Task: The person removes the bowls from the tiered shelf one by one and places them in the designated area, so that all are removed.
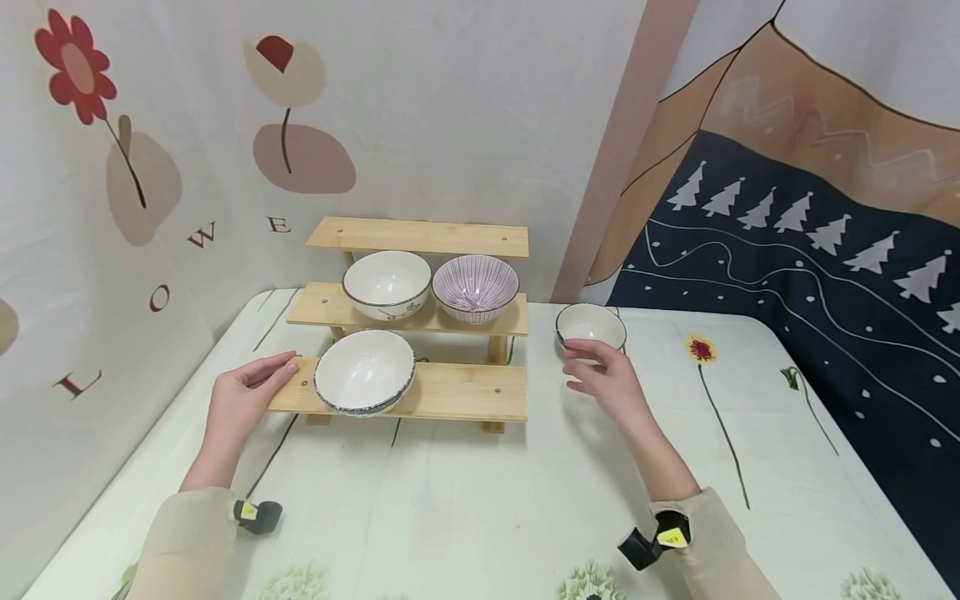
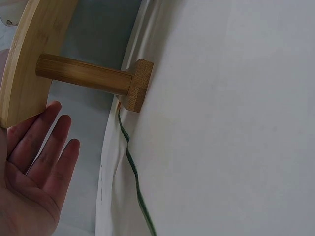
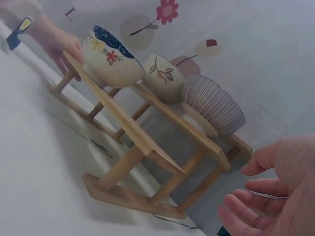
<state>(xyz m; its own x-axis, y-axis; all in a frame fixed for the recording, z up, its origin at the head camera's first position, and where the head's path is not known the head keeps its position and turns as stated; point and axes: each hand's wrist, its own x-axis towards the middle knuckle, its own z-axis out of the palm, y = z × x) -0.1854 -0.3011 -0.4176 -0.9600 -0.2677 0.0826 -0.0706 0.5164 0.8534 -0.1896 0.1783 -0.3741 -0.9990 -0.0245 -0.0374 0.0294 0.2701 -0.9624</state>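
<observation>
My left hand (image 1: 243, 398) grips the left end of the bottom board of a three-tier wooden shelf rack (image 1: 465, 390); in the left wrist view its fingers (image 2: 51, 147) reach along the board's end. Near that hand, a white bowl with a dark blue patterned rim (image 1: 365, 371) sits on the bottom board. My right hand (image 1: 606, 379), fingers loosely bent and holding nothing, is at the near side of a small white bowl (image 1: 592, 323) with a dark rim on the table. That hand covers part of the bowl's front. In the right wrist view, the right hand (image 3: 270, 189) shows spread fingers.
The middle board carries a white bowl with a brown floral sprig (image 1: 386, 283) and a purple-striped bowl (image 1: 476, 287). Nothing stands on the top board (image 1: 420, 237). A flower-printed cloth covers the table (image 1: 465, 517). Printed fabric hangs behind (image 1: 465, 117) and at right (image 1: 750, 242).
</observation>
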